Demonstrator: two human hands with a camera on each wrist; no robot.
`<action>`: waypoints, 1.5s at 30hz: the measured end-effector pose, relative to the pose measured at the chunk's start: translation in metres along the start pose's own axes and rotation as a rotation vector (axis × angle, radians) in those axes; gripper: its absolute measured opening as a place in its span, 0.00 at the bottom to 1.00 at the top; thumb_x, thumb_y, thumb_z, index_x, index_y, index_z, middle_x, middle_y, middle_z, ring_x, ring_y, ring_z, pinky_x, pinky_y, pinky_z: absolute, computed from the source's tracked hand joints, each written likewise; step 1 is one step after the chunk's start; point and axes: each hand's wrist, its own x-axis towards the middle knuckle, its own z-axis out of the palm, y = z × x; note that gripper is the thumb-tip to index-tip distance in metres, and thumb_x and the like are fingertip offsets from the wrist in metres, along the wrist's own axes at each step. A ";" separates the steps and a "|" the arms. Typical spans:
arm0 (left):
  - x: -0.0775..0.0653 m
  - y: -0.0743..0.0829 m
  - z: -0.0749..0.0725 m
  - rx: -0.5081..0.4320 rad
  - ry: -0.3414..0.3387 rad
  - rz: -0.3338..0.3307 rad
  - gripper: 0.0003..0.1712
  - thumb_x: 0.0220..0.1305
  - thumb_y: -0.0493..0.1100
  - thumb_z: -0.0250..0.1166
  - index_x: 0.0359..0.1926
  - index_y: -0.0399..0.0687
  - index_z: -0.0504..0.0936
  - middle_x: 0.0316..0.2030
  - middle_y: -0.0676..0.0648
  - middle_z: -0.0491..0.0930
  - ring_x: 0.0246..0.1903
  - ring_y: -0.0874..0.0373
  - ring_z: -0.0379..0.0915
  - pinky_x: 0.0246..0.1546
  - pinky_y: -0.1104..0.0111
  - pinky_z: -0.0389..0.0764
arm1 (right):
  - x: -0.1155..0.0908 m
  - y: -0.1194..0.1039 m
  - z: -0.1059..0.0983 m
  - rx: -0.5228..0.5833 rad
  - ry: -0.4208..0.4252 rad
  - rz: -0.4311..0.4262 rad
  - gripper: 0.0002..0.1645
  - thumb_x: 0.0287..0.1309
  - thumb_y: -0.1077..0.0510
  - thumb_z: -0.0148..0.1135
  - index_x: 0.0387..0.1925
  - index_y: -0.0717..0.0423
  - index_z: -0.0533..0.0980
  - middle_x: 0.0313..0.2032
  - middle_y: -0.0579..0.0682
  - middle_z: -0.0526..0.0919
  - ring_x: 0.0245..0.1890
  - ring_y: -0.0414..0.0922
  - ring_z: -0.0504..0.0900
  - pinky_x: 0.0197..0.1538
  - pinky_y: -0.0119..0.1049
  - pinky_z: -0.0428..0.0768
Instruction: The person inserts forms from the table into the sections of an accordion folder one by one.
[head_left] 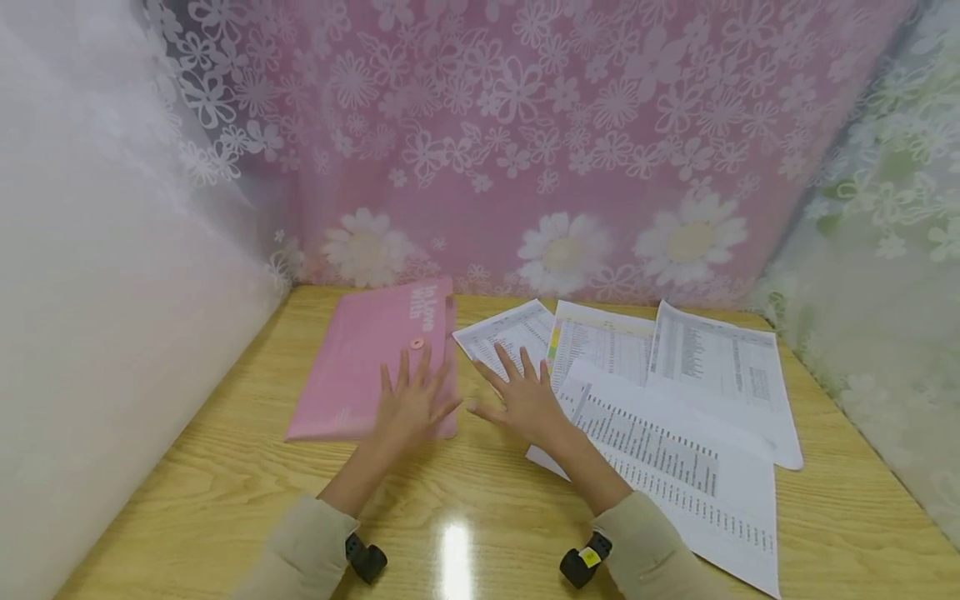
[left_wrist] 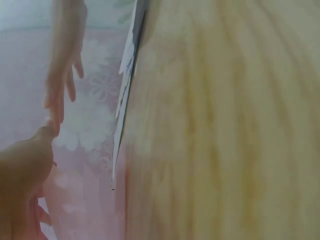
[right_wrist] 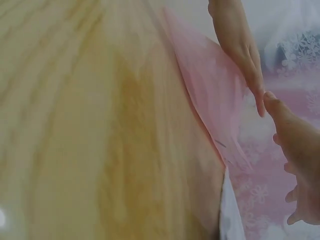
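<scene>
A pink document folder (head_left: 352,367) with a round button and white lettering lies flat on the left of the wooden table. Over its lower right part I see my left hand (head_left: 408,408), fingers spread, holding nothing. My right hand (head_left: 528,404) is likewise spread and bare, above the left edge of several printed paper sheets (head_left: 660,442). The thumbs point toward each other across a narrow gap. From the side, the right wrist view shows both hands raised over the folder (right_wrist: 210,80), and the left wrist view has the papers (left_wrist: 125,85) lying flat below them.
The wooden table (head_left: 217,492) runs back to a pink flowered curtain (head_left: 480,167). A pale wall covering (head_left: 112,292) borders it on the left, a flowered one (head_left: 885,333) on the right. The sheets overlap one another, fanned across the right side.
</scene>
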 end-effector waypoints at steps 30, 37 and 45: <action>0.010 -0.021 -0.017 -0.332 0.042 0.011 0.27 0.69 0.54 0.47 0.63 0.45 0.68 0.66 0.40 0.56 0.65 0.38 0.42 0.59 0.43 0.39 | 0.001 -0.038 0.069 0.069 -0.040 -0.061 0.38 0.60 0.32 0.43 0.67 0.45 0.62 0.67 0.51 0.57 0.65 0.65 0.47 0.59 0.62 0.45; 0.033 -0.021 0.002 -0.266 -0.105 -0.010 0.32 0.67 0.53 0.52 0.68 0.46 0.60 0.67 0.36 0.51 0.65 0.36 0.35 0.59 0.43 0.36 | 0.001 -0.037 0.075 0.035 -0.024 -0.075 0.37 0.61 0.32 0.42 0.67 0.43 0.62 0.68 0.48 0.54 0.65 0.63 0.47 0.60 0.61 0.45; 0.034 -0.016 0.002 -0.293 -0.154 -0.020 0.29 0.64 0.46 0.56 0.65 0.44 0.64 0.67 0.36 0.51 0.65 0.34 0.36 0.59 0.42 0.38 | -0.001 -0.037 0.072 0.029 -0.009 -0.071 0.37 0.60 0.32 0.43 0.66 0.43 0.63 0.67 0.50 0.57 0.65 0.63 0.48 0.60 0.60 0.46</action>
